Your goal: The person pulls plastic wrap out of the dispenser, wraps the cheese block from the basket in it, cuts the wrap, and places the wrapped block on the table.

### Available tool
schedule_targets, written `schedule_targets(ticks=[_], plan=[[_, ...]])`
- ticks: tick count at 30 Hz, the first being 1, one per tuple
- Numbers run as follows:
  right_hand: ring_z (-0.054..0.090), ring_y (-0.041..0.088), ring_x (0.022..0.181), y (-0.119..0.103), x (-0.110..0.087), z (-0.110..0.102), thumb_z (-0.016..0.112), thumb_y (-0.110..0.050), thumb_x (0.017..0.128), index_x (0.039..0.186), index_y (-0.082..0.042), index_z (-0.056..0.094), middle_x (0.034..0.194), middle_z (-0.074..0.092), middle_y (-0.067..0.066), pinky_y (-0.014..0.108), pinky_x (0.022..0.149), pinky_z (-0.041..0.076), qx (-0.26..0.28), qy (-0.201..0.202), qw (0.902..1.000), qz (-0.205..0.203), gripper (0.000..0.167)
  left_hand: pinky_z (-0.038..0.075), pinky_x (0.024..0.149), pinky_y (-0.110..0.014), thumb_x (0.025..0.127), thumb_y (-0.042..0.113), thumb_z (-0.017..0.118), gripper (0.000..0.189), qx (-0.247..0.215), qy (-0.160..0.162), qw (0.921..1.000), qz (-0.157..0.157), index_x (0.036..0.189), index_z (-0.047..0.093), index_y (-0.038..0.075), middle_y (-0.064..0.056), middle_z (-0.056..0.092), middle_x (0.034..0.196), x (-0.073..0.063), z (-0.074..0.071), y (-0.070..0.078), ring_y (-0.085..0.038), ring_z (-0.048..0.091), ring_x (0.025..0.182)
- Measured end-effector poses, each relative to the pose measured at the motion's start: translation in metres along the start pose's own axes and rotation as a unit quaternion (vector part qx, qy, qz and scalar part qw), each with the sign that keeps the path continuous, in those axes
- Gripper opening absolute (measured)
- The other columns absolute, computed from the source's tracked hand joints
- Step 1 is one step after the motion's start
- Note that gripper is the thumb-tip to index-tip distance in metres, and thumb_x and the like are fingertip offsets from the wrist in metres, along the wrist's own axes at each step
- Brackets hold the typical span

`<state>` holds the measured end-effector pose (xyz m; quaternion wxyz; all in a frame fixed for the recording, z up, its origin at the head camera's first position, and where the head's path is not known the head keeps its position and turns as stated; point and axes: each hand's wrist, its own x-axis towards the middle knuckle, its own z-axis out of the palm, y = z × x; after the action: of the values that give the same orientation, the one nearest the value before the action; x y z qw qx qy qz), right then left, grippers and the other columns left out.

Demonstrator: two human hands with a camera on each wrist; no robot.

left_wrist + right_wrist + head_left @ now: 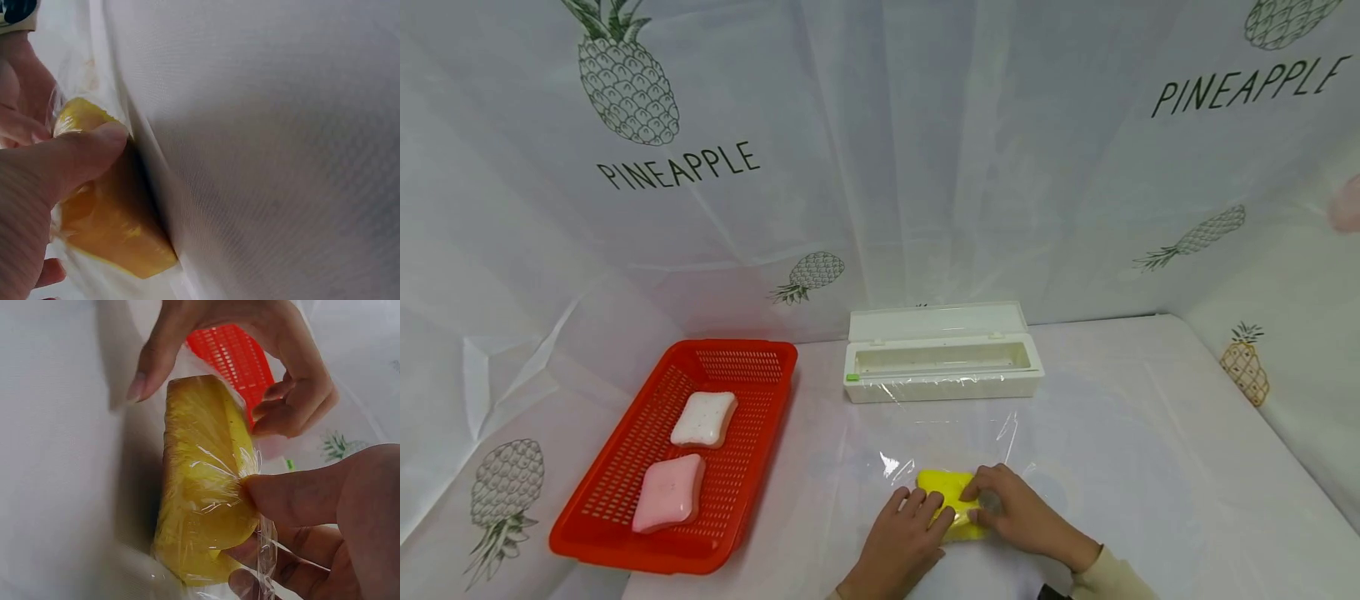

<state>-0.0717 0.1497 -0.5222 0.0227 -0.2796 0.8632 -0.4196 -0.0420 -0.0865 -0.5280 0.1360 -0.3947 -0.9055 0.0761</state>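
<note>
A yellow sponge, wrapped in clear cling film, lies on the table in front of me. My left hand holds its left end, fingers bent over the top; in the left wrist view the thumb lies along the sponge's side. At the opposite end my right hand pinches gathered film between thumb and fingers against the sponge, as the right wrist view shows. Beyond the hands stands a white cling film dispenser with its lid raised. Glints of film show between dispenser and sponge.
To the left is a red perforated basket holding a white sponge and a pink sponge, set apart. A pale curtain with pineapple prints hangs behind the white-covered table.
</note>
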Motion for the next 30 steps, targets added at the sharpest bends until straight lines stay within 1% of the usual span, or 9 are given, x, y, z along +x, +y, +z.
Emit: schedule_targets(ticks=[6,9,12,15,18,20,22,25,30], plan=[[0.058,0.016,0.092,-0.001,0.005,-0.004,0.080,-0.006,0.085,0.097,-0.018,0.073,0.099,0.071,-0.011,0.035,0.082,0.051,0.007,0.000,0.9988,0.049,0.018,0.053,0.096,-0.031,0.087,0.044,0.088,0.039,0.021,0.054,0.9983,-0.007,0.116,0.073,0.023,0.007,0.067,0.110,0.003,0.001,-0.001,-0.013,0.059,0.101],[0.060,0.016,0.093,-0.003,0.007,-0.003,0.078,-0.002,0.081,0.095,-0.020,0.074,0.098,0.071,-0.013,0.037,0.083,0.052,-0.022,0.024,0.9976,0.061,0.022,0.053,0.096,-0.032,0.087,0.044,0.088,0.037,0.010,0.068,0.9976,-0.008,0.116,0.077,0.024,0.008,0.069,0.108,0.004,0.001,-0.002,-0.013,0.060,0.101],[0.062,0.014,0.098,-0.006,0.008,0.000,0.078,-0.003,0.079,0.094,-0.023,0.074,0.102,0.070,-0.016,0.040,0.087,0.054,-0.082,0.054,0.9930,0.066,0.026,0.053,0.095,-0.033,0.086,0.045,0.087,0.035,0.004,0.081,0.9966,-0.010,0.114,0.079,0.025,0.007,0.070,0.107,0.006,0.001,-0.005,-0.014,0.061,0.102],[0.062,0.011,0.101,-0.010,0.005,0.007,0.084,-0.004,0.077,0.097,-0.024,0.073,0.107,0.068,-0.015,0.040,0.089,0.055,-0.153,0.104,0.9824,0.027,0.029,0.053,0.094,-0.034,0.085,0.043,0.088,0.032,-0.012,0.098,0.9949,-0.020,0.111,0.079,0.026,0.008,0.070,0.105,0.008,0.002,-0.009,-0.014,0.062,0.102],[0.063,0.011,0.100,-0.012,0.002,0.010,0.091,-0.008,0.073,0.099,-0.021,0.074,0.108,0.067,-0.012,0.036,0.088,0.054,-0.198,0.154,0.9660,-0.061,0.034,0.052,0.092,-0.033,0.083,0.040,0.088,0.030,-0.037,0.109,0.9928,-0.033,0.108,0.080,0.027,0.009,0.069,0.103,0.012,0.001,-0.014,-0.013,0.062,0.100],[0.062,0.011,0.099,-0.012,0.000,0.011,0.094,-0.011,0.070,0.100,-0.021,0.074,0.108,0.067,-0.011,0.032,0.088,0.051,-0.217,0.169,0.9543,-0.118,0.038,0.051,0.091,-0.033,0.083,0.038,0.089,0.029,-0.053,0.115,0.9912,-0.039,0.108,0.081,0.027,0.009,0.069,0.102,0.015,0.000,-0.018,-0.013,0.062,0.099],[0.062,0.012,0.099,-0.012,0.000,0.010,0.095,-0.014,0.068,0.102,-0.020,0.075,0.109,0.067,-0.009,0.031,0.089,0.048,-0.222,0.167,0.9483,-0.153,0.040,0.051,0.090,-0.033,0.083,0.036,0.089,0.028,-0.065,0.115,0.9903,-0.045,0.107,0.081,0.026,0.010,0.069,0.101,0.018,-0.003,-0.022,-0.012,0.062,0.099],[0.061,0.013,0.100,-0.012,0.000,0.010,0.098,-0.015,0.065,0.104,-0.019,0.074,0.110,0.068,-0.008,0.033,0.089,0.047,-0.237,0.162,0.9434,-0.165,0.046,0.050,0.091,-0.034,0.084,0.035,0.088,0.026,-0.081,0.108,0.9896,-0.049,0.107,0.081,0.025,0.010,0.069,0.100,0.023,-0.006,-0.027,-0.012,0.061,0.098],[0.063,0.015,0.101,-0.010,0.006,0.009,0.101,-0.014,0.063,0.105,-0.016,0.074,0.110,0.069,-0.006,0.037,0.088,0.050,-0.260,0.162,0.9408,-0.146,0.050,0.050,0.093,-0.035,0.086,0.034,0.085,0.023,-0.097,0.089,0.9897,-0.058,0.107,0.081,0.024,0.010,0.069,0.101,0.032,-0.006,-0.035,-0.013,0.060,0.100]])
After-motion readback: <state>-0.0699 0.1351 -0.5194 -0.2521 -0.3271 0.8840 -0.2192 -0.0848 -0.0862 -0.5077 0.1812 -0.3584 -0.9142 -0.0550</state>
